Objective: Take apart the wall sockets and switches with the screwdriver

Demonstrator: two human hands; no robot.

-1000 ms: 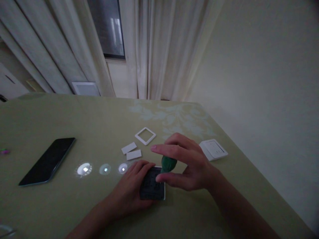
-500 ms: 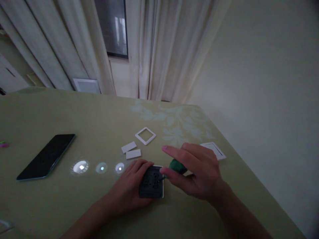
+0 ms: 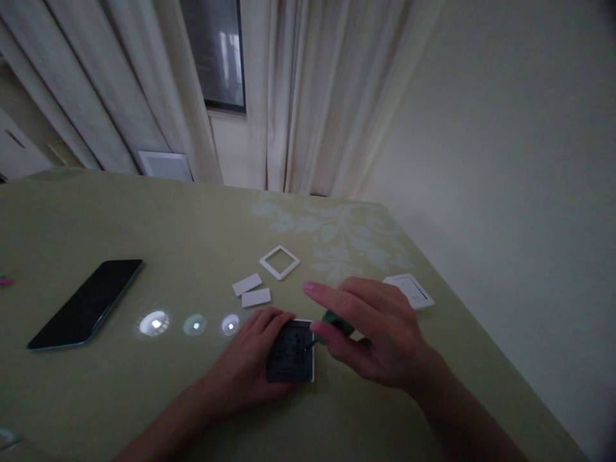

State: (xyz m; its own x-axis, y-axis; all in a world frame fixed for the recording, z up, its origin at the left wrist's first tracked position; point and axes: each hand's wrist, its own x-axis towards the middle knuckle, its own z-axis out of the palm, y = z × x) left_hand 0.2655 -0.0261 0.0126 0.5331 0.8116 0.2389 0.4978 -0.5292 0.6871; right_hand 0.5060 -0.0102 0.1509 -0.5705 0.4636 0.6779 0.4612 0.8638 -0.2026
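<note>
My left hand (image 3: 250,362) is closed around the left side of a wall switch (image 3: 290,359), whose dark grey back faces up and whose white edge shows on the right. In my right hand (image 3: 375,333) is a screwdriver with a green handle (image 3: 338,323), gripped between thumb and fingers, the index finger stretched out above it. Its thin shaft slants down to the left, and the tip meets the right part of the dark back. Beyond my left hand lie two small white rectangular pieces (image 3: 256,298) and a white square frame (image 3: 280,262).
A white plate (image 3: 411,291) lies behind my right hand near the table's right edge. On the left rests a dark smartphone (image 3: 86,305). A small pink item (image 3: 4,281) is at the far left. Curtains and a wall border the table (image 3: 168,224).
My right index finger and the green handle have shifted slightly left. The screwdriver tip stays on the dark back, and my left hand keeps its hold. The whole view has moved a little.
</note>
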